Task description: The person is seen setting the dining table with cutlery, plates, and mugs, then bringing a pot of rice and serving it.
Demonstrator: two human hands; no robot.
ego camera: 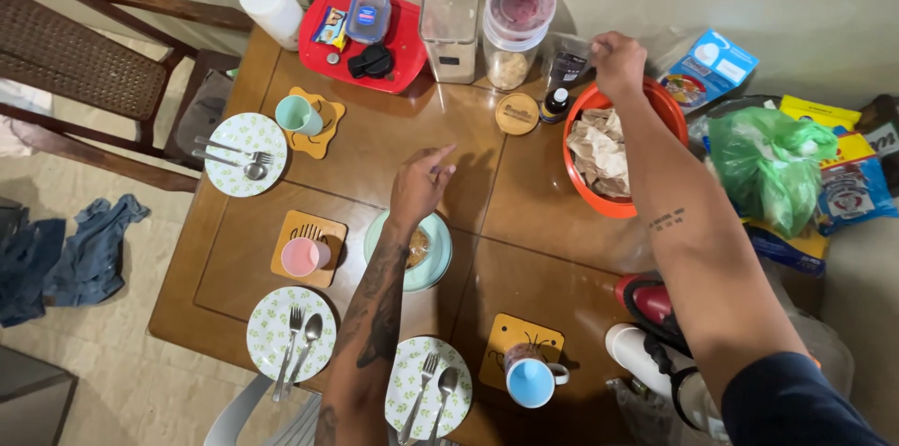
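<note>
Orange bowl (655, 109), holding crumpled brown paper (599, 151), is sitting directly beneath the right hand (618, 60), which is closing its fingers on something small above the far rim; what it is pinching cannot be told. A dark bottle (555, 104) is standing just left of that hand. The left hand (419, 186) is hovering with forefinger extended, other fingers curled, above a green plate (433, 254); a pink cup (304, 256) is lying farther left.
</note>
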